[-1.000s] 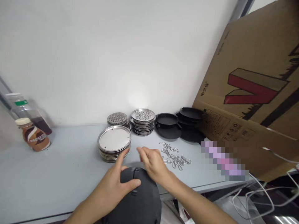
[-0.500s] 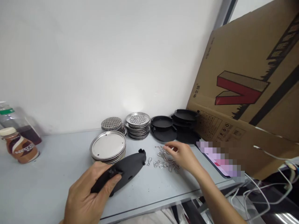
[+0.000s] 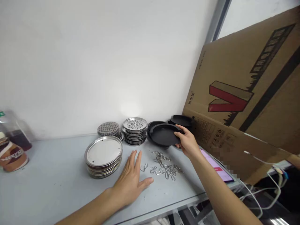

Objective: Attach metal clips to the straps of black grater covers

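With thumb above and fingers below, my right hand (image 3: 186,140) grips the right edge of a round black plastic disc (image 3: 164,134). That disc is held tilted over the front black stack at the back of the table. My left hand (image 3: 131,178) is empty, fingers stretched out and thumb apart, just above the tabletop. It is between a stack of round silver metal plates (image 3: 104,151) and a scatter of small wire clips (image 3: 167,167). Several clips lie singly near the thumb; the others are heaped to the right.
Behind stand a stack of perforated metal discs (image 3: 135,125) and a stack of patterned mesh discs (image 3: 108,128). More black discs (image 3: 181,120) sit by a large cardboard box (image 3: 225,125). A phone (image 3: 217,165) lies at right, near white cables (image 3: 278,187). Bottles (image 3: 14,153) stand far left.
The black disc has left my left hand, which is now open and farther right. My right hand has moved from the clips to the back and holds a black disc. The view has shifted slightly.
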A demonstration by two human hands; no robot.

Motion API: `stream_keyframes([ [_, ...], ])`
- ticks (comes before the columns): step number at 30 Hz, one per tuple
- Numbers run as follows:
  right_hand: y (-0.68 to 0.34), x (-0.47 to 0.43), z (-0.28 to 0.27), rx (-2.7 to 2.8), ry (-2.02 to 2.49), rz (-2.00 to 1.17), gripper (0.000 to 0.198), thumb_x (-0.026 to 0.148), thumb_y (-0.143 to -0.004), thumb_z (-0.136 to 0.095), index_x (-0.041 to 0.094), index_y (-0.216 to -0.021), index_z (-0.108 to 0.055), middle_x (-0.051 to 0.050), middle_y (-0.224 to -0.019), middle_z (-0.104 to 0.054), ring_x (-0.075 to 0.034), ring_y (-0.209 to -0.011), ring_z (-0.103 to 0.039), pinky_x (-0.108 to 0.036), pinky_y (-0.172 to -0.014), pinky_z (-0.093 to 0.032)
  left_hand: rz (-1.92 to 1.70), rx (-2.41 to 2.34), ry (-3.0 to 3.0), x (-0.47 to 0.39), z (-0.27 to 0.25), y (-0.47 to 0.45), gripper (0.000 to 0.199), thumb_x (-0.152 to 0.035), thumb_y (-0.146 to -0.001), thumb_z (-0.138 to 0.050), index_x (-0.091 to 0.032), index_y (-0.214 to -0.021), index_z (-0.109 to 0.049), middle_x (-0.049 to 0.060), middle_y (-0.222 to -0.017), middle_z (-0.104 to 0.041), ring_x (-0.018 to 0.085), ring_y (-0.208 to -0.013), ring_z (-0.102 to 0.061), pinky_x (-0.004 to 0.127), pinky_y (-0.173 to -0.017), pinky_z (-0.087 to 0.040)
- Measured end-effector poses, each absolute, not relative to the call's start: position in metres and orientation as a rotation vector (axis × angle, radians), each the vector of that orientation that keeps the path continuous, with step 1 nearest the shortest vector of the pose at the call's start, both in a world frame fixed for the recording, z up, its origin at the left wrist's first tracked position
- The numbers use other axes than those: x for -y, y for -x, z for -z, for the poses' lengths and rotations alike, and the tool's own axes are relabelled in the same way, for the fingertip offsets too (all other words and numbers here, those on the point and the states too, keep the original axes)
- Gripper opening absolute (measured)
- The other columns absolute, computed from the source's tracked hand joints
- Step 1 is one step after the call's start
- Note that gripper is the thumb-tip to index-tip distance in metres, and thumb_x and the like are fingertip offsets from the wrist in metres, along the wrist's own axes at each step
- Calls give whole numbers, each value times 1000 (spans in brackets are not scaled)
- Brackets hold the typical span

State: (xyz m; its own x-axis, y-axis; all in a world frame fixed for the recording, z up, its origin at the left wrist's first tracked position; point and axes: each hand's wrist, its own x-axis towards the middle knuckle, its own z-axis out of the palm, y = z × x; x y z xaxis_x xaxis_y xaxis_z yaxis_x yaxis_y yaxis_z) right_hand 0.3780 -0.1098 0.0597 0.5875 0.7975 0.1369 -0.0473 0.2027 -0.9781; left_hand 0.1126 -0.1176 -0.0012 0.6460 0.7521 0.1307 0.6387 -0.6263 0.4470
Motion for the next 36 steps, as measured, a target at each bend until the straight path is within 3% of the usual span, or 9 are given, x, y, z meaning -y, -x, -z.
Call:
stream_keyframes([
  [5,-397,46,-50,693,1268,-589,56,20,-81,-65,17,-135,-50,-2,-80,-64,-5,-36,-47,-19,-31,-39,-139,-932,-2499,91,13,-137,91,-71,-89,-38,-14,-157,-14,16,-164,-3,33,-150,0,51,-121,-11],
  [8,-398,24,-46,681,1275,-575,62,28,-86,-63,24,-144,-40,-7,-105,-65,-12,-53,-63,-30,-52,-58,-176,-745,-2522,78,6,-169,83,-72,-88,-37,-21,-154,-27,13,-163,-17,33,-150,-11,49,-120,-16],
  [10,-402,19,-44,746,1297,-602,69,29,-87,-62,24,-149,-31,-9,-109,-65,-20,-69,-71,-42,-69,-62,-224,-660,-2519,73,5,-191,79,-72,-86,-42,-26,-150,-38,12,-160,-26,33,-147,-21,49,-118,-22],
  [13,-412,26,-42,870,1336,-613,78,29,-85,-66,15,-151,-27,-12,-107,-67,-25,-82,-73,-46,-83,-60,-287,-562,-2523,71,10,-218,78,-75,-76,-56,-31,-140,-52,12,-156,-34,37,-143,-29,52,-115,-27],
  [18,-424,61,-37,986,1388,-493,77,37,-81,-68,12,-147,-37,-15,-118,-64,-20,-81,-73,-42,-86,-56,-374,-372,-2580,82,21,-245,68,-73,-63,-71,-34,-119,-70,11,-144,-51,37,-135,-40,56,-113,-25],
  [23,-418,123,-8,1097,1448,-434,58,46,-84,-65,11,-129,-57,-14,-103,-72,-26,-86,-72,-45,-87,-54,-494,-293,-2610,92,23,-249,53,-61,-74,-71,-33,-119,-70,9,-137,-58,32,-130,-47,58,-113,-22],
  [27,-407,178,30,1204,1638,-394,53,55,-93,-48,20,-132,-58,-13,-131,-63,-29,-122,-59,-47,-107,-43,-498,-183,-2612,94,22,-251,33,-50,-80,-70,-30,-105,-75,7,-130,-64,32,-127,-50,58,-112,-25],
  [30,-391,191,43,1327,1702,-374,59,57,-94,-43,20,-140,-50,-12,-145,-51,-27,-135,-46,-47,-115,-33,-524,-210,-2562,93,22,-248,18,-33,-87,-66,-24,-97,-78,6,-110,-73,25,-111,-63,43,-108,-38],
  [36,-345,168,52,1638,1626,-543,61,58,-95,-36,23,-143,-47,-7,-151,-45,-26,-139,-42,-48,-118,-30,-631,-492,-2582,91,31,-201,36,-19,-81,-62,-15,-116,-69,12,-115,-72,26,-107,-66,35,-94,-52],
])
